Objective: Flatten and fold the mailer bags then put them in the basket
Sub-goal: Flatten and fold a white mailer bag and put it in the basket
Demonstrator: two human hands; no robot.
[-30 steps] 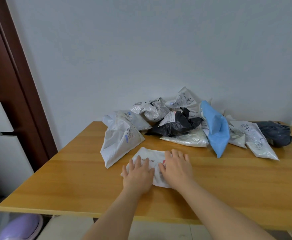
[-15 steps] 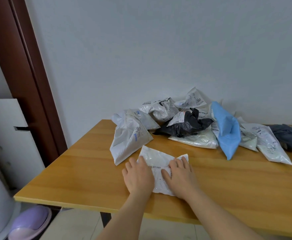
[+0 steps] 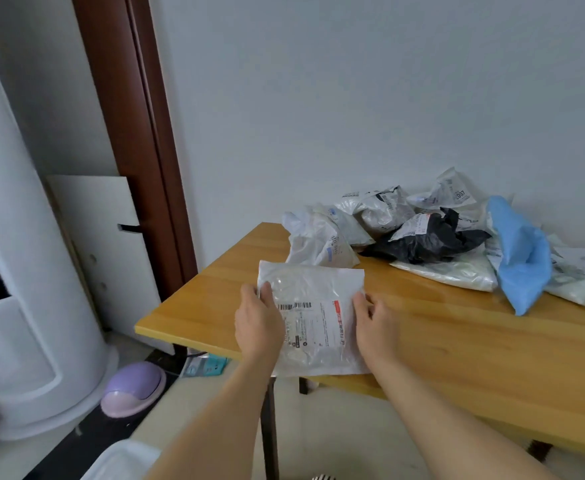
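Wooden table (image 3: 440, 341), far right: heap of crumpled mailer bags (image 3: 433, 233), unsorted, awaiting flattening. Near left corner: white mailer bag (image 3: 313, 317), label up, overhanging the near edge, left hand (image 3: 259, 322) and right hand (image 3: 375, 323) pinching its side edges, probably for folding or basket transfer. A second earlier both palms pressed it flat, mid-table; basket not identifiable.

We see two forearms reaching up from the bottom edge, both bare from the wrist back to where they leave the view, with no sleeve or cuff over either. Our left hand (image 3: 259, 323) is uncovered, without glove, ring or watch at the wrist. Our right hand (image 3: 375, 327) is bare as well, its wrist unadorned and its fingers (image 3: 365, 301) without rings. The nails look short and plain, though they are too small for us to judge further.
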